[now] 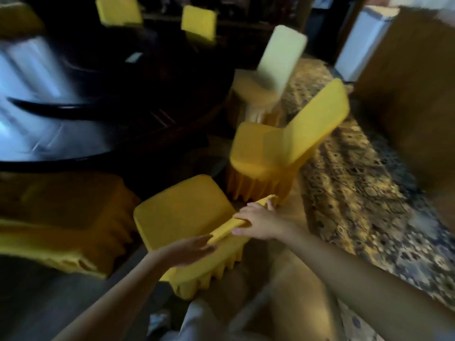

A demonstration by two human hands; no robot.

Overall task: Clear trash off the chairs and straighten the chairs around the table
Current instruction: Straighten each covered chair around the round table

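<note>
Dim dining room, frame heavily motion-blurred; patterned rug (349,183) is covering the floor on the right, and a dark glossy round table (73,112) is sitting at upper left, catching window glare. Yellow-covered chairs are ringing the table. The nearest chair (182,212) is sitting at bottom centre, seat facing the table, backrest edge toward the camera. The right hand (258,225) is gripping the top of that backrest, fingers curled over the edge, thumb underneath. The left hand (189,249) is lying flat and open, fingers extended, palm against the backrest's lower end; not wrapped around anything. A second yellow chair (266,153) is standing just beyond, angled away from the table, backrest leaning out toward the rug. A third, paler one (268,70) is sitting farther back. Can't tell whether any trash is lying on the seats: too blurred.
</note>
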